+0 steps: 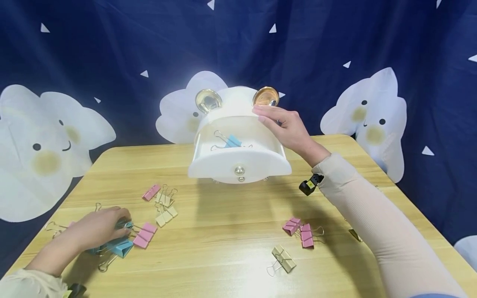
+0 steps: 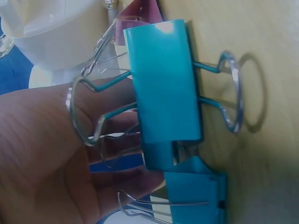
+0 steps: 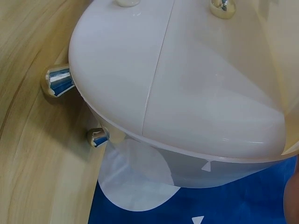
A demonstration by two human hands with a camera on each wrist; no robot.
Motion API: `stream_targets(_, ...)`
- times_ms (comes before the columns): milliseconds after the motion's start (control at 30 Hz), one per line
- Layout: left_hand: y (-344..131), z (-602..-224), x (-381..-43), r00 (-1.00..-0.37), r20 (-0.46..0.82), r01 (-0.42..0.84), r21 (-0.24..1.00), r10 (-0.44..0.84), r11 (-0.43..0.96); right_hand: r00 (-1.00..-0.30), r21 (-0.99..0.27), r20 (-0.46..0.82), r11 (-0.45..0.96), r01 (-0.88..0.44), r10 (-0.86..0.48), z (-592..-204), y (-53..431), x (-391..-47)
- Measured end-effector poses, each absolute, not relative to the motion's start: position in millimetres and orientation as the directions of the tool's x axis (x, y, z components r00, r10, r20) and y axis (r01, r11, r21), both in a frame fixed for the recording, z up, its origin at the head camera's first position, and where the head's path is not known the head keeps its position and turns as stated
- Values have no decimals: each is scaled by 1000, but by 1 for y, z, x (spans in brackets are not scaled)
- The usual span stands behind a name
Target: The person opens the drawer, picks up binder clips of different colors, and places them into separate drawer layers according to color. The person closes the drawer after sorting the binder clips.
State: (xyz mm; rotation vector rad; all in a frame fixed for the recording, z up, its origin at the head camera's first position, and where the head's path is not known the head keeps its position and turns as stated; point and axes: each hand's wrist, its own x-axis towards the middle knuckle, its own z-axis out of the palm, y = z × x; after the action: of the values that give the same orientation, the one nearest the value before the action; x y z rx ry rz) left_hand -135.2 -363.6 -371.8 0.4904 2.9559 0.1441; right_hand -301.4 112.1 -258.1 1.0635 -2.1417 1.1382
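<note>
Over a cluster of binder clips at the table's left, my left hand (image 1: 102, 225) pinches a blue binder clip (image 1: 124, 224) between thumb and fingers. In the left wrist view a large blue binder clip (image 2: 163, 84) hides the fingertips, with a second blue clip (image 2: 196, 191) below it. My right hand (image 1: 285, 126) holds the front edge of the raised lid (image 1: 238, 108) of a white storage box (image 1: 240, 161) with gold, ear-like discs. Inside the box a light blue binder clip (image 1: 233, 141) shows. Only a sliver of the right hand (image 3: 291, 198) appears in its wrist view.
Pink clips (image 1: 144, 235) and cream clips (image 1: 166, 215) lie beside the left hand. Nearer the front right are more pink clips (image 1: 307, 236) and a gold clip (image 1: 284, 258). The box stands on small gold feet (image 3: 58, 81), before a dark blue cloud-print curtain (image 1: 298, 49).
</note>
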Motion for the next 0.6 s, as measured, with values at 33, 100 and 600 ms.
stream_targets(33, -363, -371, -135, -939, -114, 313, 117, 326, 942, -577, -465, 707, 347, -815, -408, -256, 111, -298)
stream_targets(100, -361, -367, -135, -940, -95, 316, 125, 328, 941, -579, -467, 705, 346, -814, -410, -251, 109, -289)
stream_targets(600, -351, -323, -137, -937, 140, 336, 118, 319, 935, -575, -460, 705, 350, -816, -415, -257, 112, -301)
